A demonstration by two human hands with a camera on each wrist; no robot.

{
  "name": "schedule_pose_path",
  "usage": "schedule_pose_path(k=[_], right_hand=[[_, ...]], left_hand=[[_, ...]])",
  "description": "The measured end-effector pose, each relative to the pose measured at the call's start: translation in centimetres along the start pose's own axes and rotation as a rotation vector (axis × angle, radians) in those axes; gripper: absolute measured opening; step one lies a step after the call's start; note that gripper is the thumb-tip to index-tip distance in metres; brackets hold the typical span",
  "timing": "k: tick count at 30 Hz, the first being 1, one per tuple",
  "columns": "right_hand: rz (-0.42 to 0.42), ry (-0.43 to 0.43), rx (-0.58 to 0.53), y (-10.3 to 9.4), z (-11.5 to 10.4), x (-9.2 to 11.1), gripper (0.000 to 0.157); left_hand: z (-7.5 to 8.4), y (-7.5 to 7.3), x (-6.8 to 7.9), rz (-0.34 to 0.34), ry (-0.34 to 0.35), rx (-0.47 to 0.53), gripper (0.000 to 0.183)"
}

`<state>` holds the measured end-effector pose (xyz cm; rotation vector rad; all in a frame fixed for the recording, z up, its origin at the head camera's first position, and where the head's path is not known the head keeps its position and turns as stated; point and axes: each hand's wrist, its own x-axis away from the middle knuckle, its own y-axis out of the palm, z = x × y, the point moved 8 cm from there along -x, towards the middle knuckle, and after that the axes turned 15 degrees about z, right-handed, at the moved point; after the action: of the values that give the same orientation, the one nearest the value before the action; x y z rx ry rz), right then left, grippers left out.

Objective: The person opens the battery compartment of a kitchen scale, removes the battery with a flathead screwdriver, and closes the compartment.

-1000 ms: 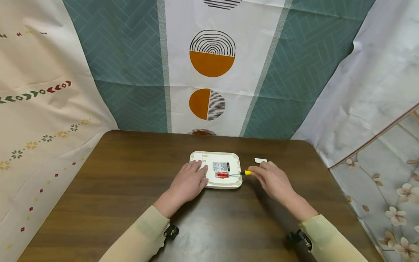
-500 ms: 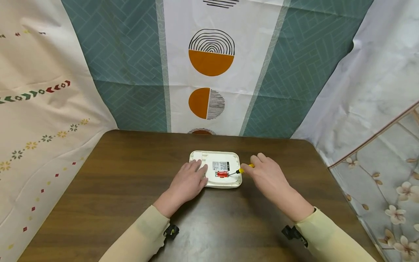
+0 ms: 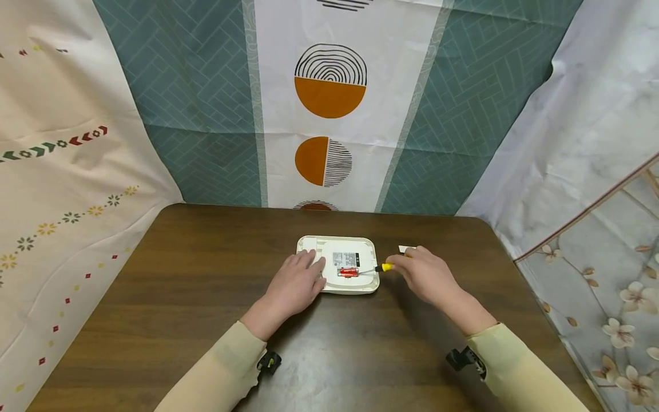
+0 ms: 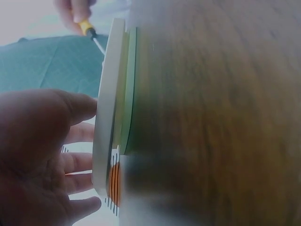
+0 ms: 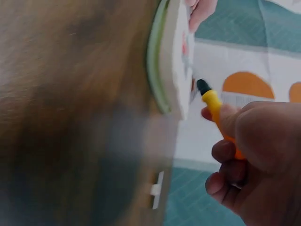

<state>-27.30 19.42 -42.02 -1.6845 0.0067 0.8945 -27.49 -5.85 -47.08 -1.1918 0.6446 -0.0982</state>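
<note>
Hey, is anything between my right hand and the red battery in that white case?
Only the screwdriver your right hand holds: it reaches over the white case toward the red battery. Nothing else visible stands between them; the white piece lies beyond the hand, off that line.

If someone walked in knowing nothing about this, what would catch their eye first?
Probably the big orange-and-striped circle on the hanging cloth behind the table. Next, the small red cylinder in the white device at the table's far middle, where the left hand rests on its left end. Then the yellow-handled screwdriver in the right hand, its shaft pointing toward the red cylinder.
</note>
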Motion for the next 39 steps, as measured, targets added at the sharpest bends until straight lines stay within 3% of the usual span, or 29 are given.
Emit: schedule_pose_path(k=[8,23,35,39], right_hand=[[-0.075,0.141,-0.109,1.6,1.8,1.5,0.021],[0.108,0.024,-0.052,-0.5,1.2,1.7,0.022],[0.054,0.04,-0.029,-0.5,1.8,3.0,0.021],[0.064,0.08,-0.038,-0.7,2.3,3.3,0.021]], left_hand=[[-0.1,0.1,0.1,-0.01,-0.005,-0.006,0.05],[-0.1,0.2,0.0,-0.011,-0.002,-0.004,0.051],[-0.2,0.1,0.2,0.0,-0.008,-0.001,0.051],[-0.2,0.3,0.1,-0.006,-0.015,0.004,0.051]])
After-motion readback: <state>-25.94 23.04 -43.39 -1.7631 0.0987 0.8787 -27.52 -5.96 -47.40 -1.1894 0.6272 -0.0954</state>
